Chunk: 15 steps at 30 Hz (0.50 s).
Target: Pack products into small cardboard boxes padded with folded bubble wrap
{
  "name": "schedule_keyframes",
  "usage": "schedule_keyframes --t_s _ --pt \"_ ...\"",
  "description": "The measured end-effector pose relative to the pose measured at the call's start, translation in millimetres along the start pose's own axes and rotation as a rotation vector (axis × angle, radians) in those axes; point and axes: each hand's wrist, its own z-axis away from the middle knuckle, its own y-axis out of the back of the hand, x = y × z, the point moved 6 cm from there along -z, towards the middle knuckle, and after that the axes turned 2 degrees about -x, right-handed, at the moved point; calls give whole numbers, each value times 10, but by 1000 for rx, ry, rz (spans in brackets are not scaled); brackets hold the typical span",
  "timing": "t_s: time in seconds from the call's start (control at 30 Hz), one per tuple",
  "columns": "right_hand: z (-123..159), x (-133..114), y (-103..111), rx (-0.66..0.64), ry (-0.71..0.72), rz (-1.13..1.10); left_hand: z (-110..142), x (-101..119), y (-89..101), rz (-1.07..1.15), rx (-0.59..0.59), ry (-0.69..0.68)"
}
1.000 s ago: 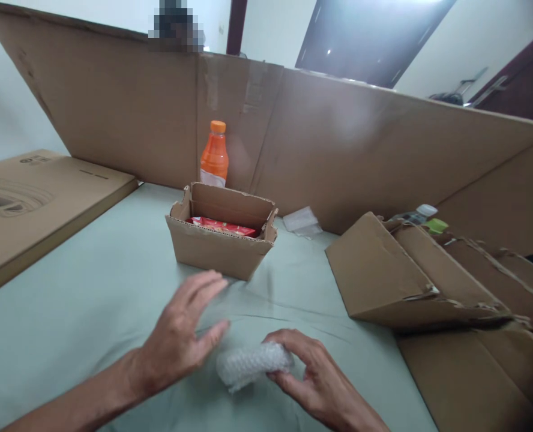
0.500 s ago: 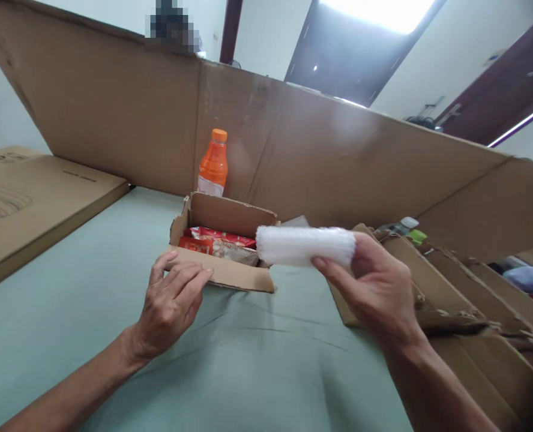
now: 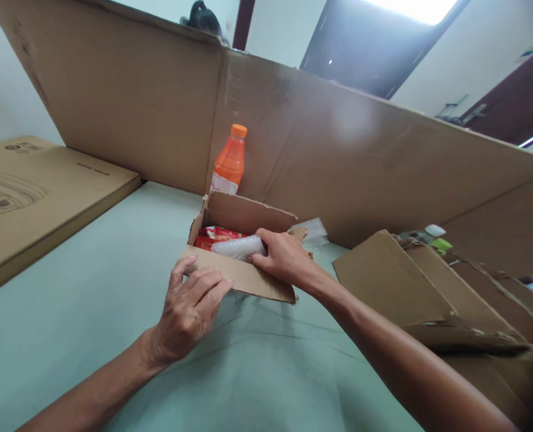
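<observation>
A small open cardboard box (image 3: 248, 282) stands on the pale green cloth. Red packets (image 3: 212, 235) lie inside it. My right hand (image 3: 284, 258) reaches into the box and grips a white bubble-wrapped roll (image 3: 239, 246), which rests on the packets. My left hand (image 3: 189, 309) lies against the box's near front wall, fingers curled on its rim.
An orange drink bottle (image 3: 229, 162) stands behind the box against a tall cardboard wall (image 3: 361, 156). A flat printed carton (image 3: 27, 192) lies at the left. Torn cardboard pieces (image 3: 428, 288) lie at the right, with a clear plastic wrapper (image 3: 314, 231) behind the box.
My right hand picked the bubble-wrapped roll up off the cloth, carried it over and lowered it into the box. My left hand moved forward onto the box's front wall.
</observation>
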Motion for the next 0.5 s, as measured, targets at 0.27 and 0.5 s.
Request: schedule_keyframes --t_s 0.27,0.5 --pt "-44 -41 172 -208 153 -34 12 -13 24 -2 -12 0" --pt "-29 -132 180 -216 118 246 48 -32 7 4 -26 -1"
